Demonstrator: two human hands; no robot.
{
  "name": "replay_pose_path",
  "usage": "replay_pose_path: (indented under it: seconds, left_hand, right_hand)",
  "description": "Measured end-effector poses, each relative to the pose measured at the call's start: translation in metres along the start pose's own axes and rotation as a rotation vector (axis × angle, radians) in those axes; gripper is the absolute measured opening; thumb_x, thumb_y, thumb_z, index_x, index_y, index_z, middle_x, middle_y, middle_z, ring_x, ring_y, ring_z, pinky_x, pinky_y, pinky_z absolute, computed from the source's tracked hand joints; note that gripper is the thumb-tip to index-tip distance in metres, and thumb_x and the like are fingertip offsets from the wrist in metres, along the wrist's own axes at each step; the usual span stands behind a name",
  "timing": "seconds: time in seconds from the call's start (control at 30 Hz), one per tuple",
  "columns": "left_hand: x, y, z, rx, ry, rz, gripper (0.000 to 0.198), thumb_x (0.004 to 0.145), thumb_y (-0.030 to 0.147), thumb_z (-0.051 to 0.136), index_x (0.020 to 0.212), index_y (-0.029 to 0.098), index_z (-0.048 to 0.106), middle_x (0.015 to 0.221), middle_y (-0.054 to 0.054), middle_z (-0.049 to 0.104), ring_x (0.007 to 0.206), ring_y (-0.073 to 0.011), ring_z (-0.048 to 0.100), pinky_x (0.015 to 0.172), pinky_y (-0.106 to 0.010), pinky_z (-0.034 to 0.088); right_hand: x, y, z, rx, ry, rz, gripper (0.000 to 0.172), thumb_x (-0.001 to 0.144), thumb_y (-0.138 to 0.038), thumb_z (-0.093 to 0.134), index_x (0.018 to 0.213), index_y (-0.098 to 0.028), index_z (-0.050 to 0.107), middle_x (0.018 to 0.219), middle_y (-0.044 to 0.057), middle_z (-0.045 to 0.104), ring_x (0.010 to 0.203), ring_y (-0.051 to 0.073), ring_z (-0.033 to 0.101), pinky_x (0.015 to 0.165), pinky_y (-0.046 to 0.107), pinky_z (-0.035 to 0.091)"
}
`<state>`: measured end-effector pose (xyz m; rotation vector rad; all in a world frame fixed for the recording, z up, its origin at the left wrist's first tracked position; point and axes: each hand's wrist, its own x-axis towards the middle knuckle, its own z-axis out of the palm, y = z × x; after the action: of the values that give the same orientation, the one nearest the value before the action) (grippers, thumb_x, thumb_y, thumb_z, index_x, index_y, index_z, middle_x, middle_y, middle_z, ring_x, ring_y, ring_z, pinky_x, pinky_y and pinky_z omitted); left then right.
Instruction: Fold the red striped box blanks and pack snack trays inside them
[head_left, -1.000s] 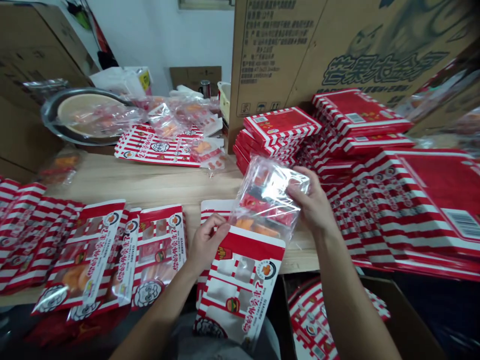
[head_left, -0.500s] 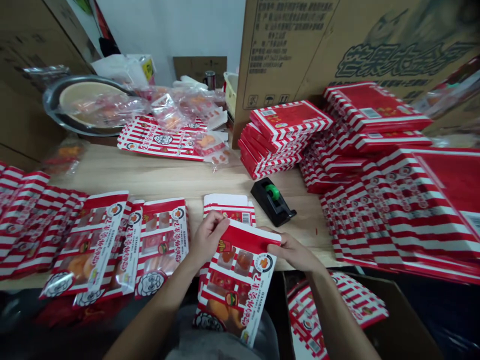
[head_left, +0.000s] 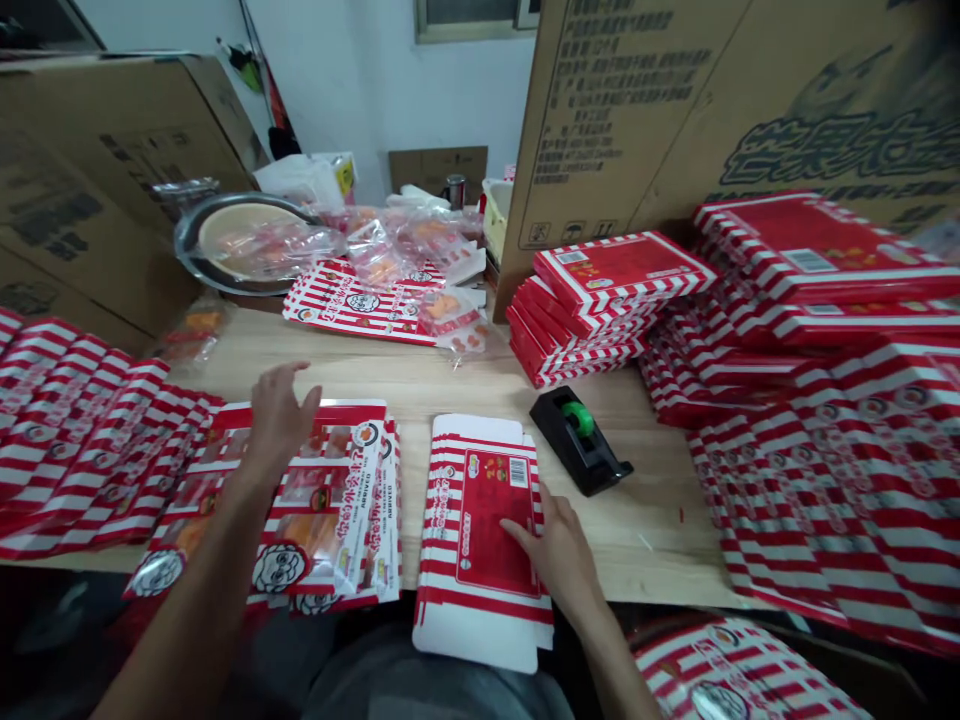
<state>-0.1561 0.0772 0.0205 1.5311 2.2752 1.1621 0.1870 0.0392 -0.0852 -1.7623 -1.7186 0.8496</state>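
Wooden counter [head_left: 645,545] backed at right by a large cardboard carton [head_left: 637,130], with a stack of striped boxes [head_left: 611,310] before it and windowed snack boxes [head_left: 330,500] at left. A flattened red-and-white box [head_left: 480,560] lies printed panel up at the near edge, partly overhanging it. The right hand [head_left: 559,550] rests at its right side, thumb apart from the fingers, any grip indeterminable; the left hand [head_left: 281,420], fingers loosely parted and empty, is over the windowed boxes; a black tape dispenser [head_left: 577,440] stands beside the flattened box.
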Motion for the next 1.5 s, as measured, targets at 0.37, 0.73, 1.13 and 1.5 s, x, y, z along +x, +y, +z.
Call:
replay_pose_path:
  seconds: [0.37, 0.73, 1.13, 1.5]
  left_hand:
    - [-0.077, 0.098, 0.165, -0.01, -0.798, 0.243, 0.014, 0.077, 0.024, 0.053, 0.067, 0.017, 0.059, 0.077, -0.011, 0.065, 0.083, -0.025, 0.06, 0.078, -0.034, 0.042]
    - [-0.054, 0.145, 0.12, -0.013, -1.234, 0.233, 0.044, 0.059, 0.048, 0.067, 0.031, 0.02, 0.047, 0.032, 0.001, 0.046, 0.033, -0.0131, 0.04, 0.044, -0.026, 0.031]
    - [-0.056, 0.162, 0.071, -0.291, -1.527, 0.303, 0.034, 0.069, 0.027, 0.061, 0.037, 0.019, 0.056, 0.039, 0.001, 0.055, 0.034, -0.0113, 0.044, 0.038, -0.024, 0.032]
    - [-0.104, 0.107, 0.068, -0.601, -0.628, 0.113, 0.072, 0.079, 0.038, 0.058, 0.139, 0.023, 0.021, 0.143, -0.012, 0.029, 0.13, -0.0254, 0.031, 0.104, -0.041, 0.028]
  right_hand:
    - [-0.016, 0.015, 0.008, 0.258, 0.041, 0.027, 0.04, 0.078, -0.036, 0.05, 0.112, -0.017, 0.056, 0.107, 0.012, 0.056, 0.1, 0.024, 0.056, 0.09, 0.038, 0.046]
    - [-0.06, -0.038, -0.016, 0.514, -0.163, 0.0, 0.058, 0.083, -0.041, 0.05, 0.136, -0.024, 0.032, 0.14, 0.006, 0.038, 0.132, 0.022, 0.029, 0.109, 0.039, 0.023]
    - [-0.06, -0.066, -0.035, 1.168, -0.657, 0.251, 0.056, 0.055, -0.047, 0.077, 0.103, -0.02, 0.063, 0.105, 0.009, 0.068, 0.1, 0.031, 0.061, 0.089, 0.047, 0.044]
    - [-0.053, -0.058, -0.031, 0.86, -0.21, 0.214, 0.04, 0.064, -0.038, 0.071, 0.095, -0.015, 0.066, 0.1, 0.011, 0.07, 0.095, 0.031, 0.063, 0.088, 0.046, 0.045]
